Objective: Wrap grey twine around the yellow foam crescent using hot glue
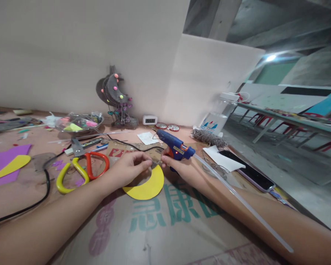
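A yellow crescent-shaped piece [151, 186] lies on a printed cardboard sheet [121, 235] in front of me. My left hand [134, 165] is at its upper left, thumb and fingers pinched together; what they hold, if anything, is too small to make out. My right hand [172, 163] is closed near the piece's upper right tip, beside the blue glue gun [173, 143], which has a long clear glue stick [237, 195] sticking out over my right forearm. Part of the gun's orange trigger area shows behind my fingers, and its handle is mostly hidden, so the grip is unclear.
Yellow-handled scissors [61, 178] and red-handled ones [89, 167] lie left. Purple sheets [5, 163], a bowl of supplies [79, 123], a grey moon ornament [114, 90] and a small clock [150, 120] stand farther off. At right are yarn [209, 137], a phone [256, 176] and a bottle [216, 116].
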{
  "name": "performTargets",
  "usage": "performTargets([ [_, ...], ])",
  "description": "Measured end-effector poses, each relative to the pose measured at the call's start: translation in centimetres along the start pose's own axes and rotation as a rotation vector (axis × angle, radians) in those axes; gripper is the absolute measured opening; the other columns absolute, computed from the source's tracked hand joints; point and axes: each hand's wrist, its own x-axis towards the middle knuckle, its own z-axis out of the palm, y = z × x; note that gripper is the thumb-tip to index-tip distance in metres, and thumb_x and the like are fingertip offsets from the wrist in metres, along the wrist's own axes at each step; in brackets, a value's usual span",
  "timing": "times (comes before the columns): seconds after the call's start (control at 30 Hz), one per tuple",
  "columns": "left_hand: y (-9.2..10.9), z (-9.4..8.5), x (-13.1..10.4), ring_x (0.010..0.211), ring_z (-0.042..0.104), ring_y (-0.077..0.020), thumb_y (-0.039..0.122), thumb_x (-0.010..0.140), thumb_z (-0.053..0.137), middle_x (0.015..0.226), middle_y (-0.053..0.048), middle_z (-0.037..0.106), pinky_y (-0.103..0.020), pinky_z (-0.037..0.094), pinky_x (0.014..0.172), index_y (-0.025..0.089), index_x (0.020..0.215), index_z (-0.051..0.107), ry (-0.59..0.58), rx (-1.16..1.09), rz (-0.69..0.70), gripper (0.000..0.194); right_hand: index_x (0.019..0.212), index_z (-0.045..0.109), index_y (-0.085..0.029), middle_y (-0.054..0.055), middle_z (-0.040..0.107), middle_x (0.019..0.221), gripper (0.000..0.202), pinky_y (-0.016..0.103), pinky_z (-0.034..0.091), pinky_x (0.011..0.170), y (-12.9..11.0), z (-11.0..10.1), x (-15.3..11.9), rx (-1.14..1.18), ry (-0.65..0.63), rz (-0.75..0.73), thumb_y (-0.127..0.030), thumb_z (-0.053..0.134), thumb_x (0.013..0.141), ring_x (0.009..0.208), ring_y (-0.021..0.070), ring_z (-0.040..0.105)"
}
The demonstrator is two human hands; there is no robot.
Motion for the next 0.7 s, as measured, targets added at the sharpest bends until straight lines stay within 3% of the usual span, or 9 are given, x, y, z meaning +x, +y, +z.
performTargets([
  [0.3, -0.1, -0.1, 0.0, 0.051, 0.051, -0.0085, 0.036, 0.071, 0.063, 0.057, 0.003, 0.055, -0.020, 0.040, 0.051, 0.015, 0.082, 0.058, -0.050, -0.055, 0.009, 0.025, 0.081, 0.052, -0.018, -0.003, 0.059, 0.064, 0.016, 0.029, 0.048, 0.068, -0.6, 0.4, -0.2, -0.075, 0.015, 0.007, -0.031, 0.059, 0.073, 0.062, 0.0135, 0.058],
  [0.47, 0.1, -0.2, 0.0, 0.048, 0.048, -0.0072, 0.036, 0.071, 0.063, 0.054, 0.003, 0.054, -0.018, 0.037, 0.047, 0.015, 0.080, 0.057, -0.045, -0.077, -0.019, 0.023, 0.084, 0.054, -0.019, -0.001, 0.061, 0.077, 0.016, 0.029, 0.050, 0.069, -0.5, -0.1, 0.1, 0.054, 0.007, -0.056, -0.032, 0.058, 0.075, 0.063, 0.0128, 0.061],
  [0.57, 0.2, -0.4, 0.0, 0.048, 0.048, -0.0072, 0.037, 0.072, 0.062, 0.056, 0.002, 0.054, -0.018, 0.036, 0.046, 0.014, 0.084, 0.060, 0.001, -0.076, -0.027, 0.026, 0.085, 0.054, -0.021, 0.000, 0.062, 0.085, 0.019, 0.028, 0.050, 0.065, -0.1, -0.7, 0.7, 0.147, 0.094, -0.067, -0.034, 0.061, 0.073, 0.060, 0.0115, 0.060],
  [0.7, 1.1, -0.4, -0.1, 0.057, 0.054, -0.0097, 0.035, 0.071, 0.064, 0.068, -0.002, 0.061, -0.021, 0.041, 0.053, 0.016, 0.088, 0.063, 0.096, -0.073, 0.021, 0.026, 0.082, 0.055, -0.019, 0.000, 0.060, 0.068, 0.024, 0.027, 0.049, 0.061, 0.5, -1.4, 1.2, 0.130, 0.229, -0.082, -0.039, 0.063, 0.072, 0.057, 0.0129, 0.059],
])
